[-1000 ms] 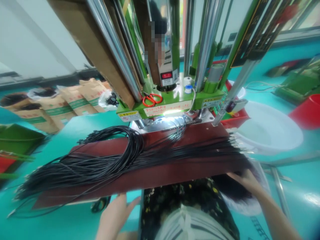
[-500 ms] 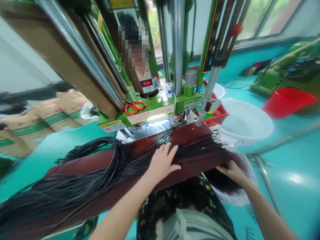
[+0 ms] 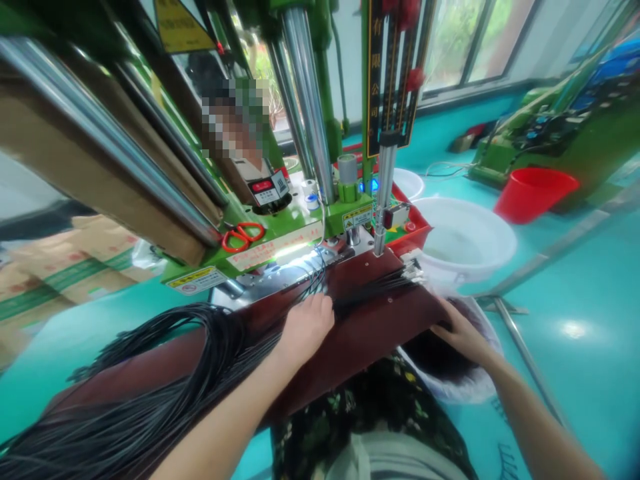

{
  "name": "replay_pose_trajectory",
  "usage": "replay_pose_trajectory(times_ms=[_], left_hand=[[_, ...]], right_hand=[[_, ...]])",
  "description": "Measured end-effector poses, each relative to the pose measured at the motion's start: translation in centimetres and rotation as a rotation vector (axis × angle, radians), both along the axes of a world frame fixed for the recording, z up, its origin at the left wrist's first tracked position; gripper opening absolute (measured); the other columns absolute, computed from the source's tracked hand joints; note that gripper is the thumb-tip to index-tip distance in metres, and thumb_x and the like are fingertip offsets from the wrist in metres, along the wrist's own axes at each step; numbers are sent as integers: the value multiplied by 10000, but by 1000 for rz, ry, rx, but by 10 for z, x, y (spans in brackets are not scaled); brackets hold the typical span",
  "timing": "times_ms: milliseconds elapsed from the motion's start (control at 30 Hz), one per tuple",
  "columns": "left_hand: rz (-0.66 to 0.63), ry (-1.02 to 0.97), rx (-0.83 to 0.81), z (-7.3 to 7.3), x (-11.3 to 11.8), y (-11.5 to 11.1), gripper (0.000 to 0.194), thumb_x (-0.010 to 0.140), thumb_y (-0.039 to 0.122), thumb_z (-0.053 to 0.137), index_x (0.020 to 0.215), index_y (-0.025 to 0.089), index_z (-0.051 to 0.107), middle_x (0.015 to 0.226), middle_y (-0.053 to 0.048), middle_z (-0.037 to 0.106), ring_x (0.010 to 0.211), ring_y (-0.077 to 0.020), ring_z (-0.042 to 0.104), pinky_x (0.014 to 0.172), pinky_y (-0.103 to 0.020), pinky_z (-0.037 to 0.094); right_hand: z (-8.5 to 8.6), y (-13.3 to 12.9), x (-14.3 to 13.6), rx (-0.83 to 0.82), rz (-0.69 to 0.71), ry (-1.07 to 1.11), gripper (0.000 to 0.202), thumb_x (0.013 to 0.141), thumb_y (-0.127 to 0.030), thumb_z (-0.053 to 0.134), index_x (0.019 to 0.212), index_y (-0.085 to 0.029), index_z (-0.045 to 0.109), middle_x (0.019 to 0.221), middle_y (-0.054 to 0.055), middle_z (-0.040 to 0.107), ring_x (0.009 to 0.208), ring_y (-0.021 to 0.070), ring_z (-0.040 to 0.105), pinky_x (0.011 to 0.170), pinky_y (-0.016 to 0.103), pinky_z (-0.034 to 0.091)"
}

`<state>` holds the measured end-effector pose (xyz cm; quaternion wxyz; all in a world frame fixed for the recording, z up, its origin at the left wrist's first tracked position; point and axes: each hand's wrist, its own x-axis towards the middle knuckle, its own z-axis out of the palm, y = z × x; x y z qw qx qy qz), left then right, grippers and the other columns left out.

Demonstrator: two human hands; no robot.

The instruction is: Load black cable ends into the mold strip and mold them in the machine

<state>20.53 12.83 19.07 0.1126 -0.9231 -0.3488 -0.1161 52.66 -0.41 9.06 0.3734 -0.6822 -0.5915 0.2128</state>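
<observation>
A long bundle of black cables [image 3: 370,291] lies across a dark red-brown board [image 3: 360,347], with pale connector ends [image 3: 413,270] gathered at its right. My left hand [image 3: 310,323] is closed over the middle of this bundle, its fingers curled round the cables. At the board's right corner is my right hand [image 3: 463,331], touching or close to the edge; its fingertips are partly hidden, so its grip is unclear. Looped black cables [image 3: 220,340] spread over the board's left part. Several thin cable ends [image 3: 316,273] run into the lit metal plate [image 3: 270,275] of the green machine.
Orange-handled scissors [image 3: 243,237] lie on the green machine bed [image 3: 295,223]. A lined bin [image 3: 493,373] with dark contents stands below my right hand. Beyond are a white tub [image 3: 500,250], a red tray [image 3: 420,237] and a red bucket [image 3: 537,193]. Paper sacks [image 3: 95,260] stand at left.
My left hand has gone from spread fingers over the cables to curled round them. The right hand has come up closer to the board's corner. The camera view has shifted rightward.
</observation>
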Motion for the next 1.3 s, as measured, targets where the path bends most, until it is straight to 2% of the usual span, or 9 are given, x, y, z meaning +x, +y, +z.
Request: replay_pose_trajectory(times_ms=[167,367,500,600,733,833,1000,1133,1300], left_hand=[[-18,-459,-390,29,-14,8,92,795,251,532,763,175,491,754,-3,526,718,-135,501,668,-245,403],[84,-663,-756,45,-26,6,176,776,312,556,732,184,444,712,37,453,662,-105,424,638,-223,349],[82,-731,-874,47,-29,1,203,776,336,553,748,187,418,716,38,425,680,-107,409,648,-221,339],[46,-735,-908,47,-27,-6,201,773,327,551,749,190,406,731,34,417,702,-110,409,667,-220,342],[40,-609,-920,37,-18,-24,183,774,298,534,741,192,389,726,32,431,699,-114,416,666,-219,340],[26,-430,-971,27,-10,-41,112,804,276,473,764,189,415,724,26,489,691,-120,455,657,-224,338],[-155,-111,-1160,27,2,-57,180,746,324,557,850,185,509,760,-1,583,672,-142,518,612,-229,352],[-233,-349,-1429,36,38,-54,225,752,340,558,907,183,513,777,-4,575,608,-114,522,551,-215,398],[-261,-687,-1474,45,94,-44,198,785,342,523,740,150,502,603,18,524,431,-60,455,421,-181,372]], right_hand=[[11,-8,25,13,-146,-125,588,769,-332,517,1311,-170,359,1225,157,521,976,270,590,855,457,467],[72,-13,-12,313,-295,-211,327,810,-285,503,1125,-212,547,1107,103,591,1019,256,554,898,430,427],[97,-9,-75,197,-36,371,188,818,-292,538,980,-242,619,942,62,670,884,217,618,822,381,477],[101,14,-112,3,240,1023,360,801,-327,576,1152,-254,544,1072,81,648,987,232,597,882,431,445],[115,57,-128,145,345,1534,356,814,-388,532,1162,-311,531,1274,19,528,1178,210,468,1014,448,323],[136,71,-125,281,344,1540,250,846,-312,501,1076,-291,598,1082,-2,649,1085,186,546,1028,416,314],[150,54,-125,124,475,1230,227,849,-269,511,1005,-175,647,844,60,706,903,218,627,937,442,383],[143,41,-120,66,423,1154,236,830,-307,532,993,-182,649,860,73,703,906,225,630,825,383,470],[137,34,-105,0,300,1199,309,767,-310,598,1074,-271,598,1021,50,663,435,131,590,380,273,464]])
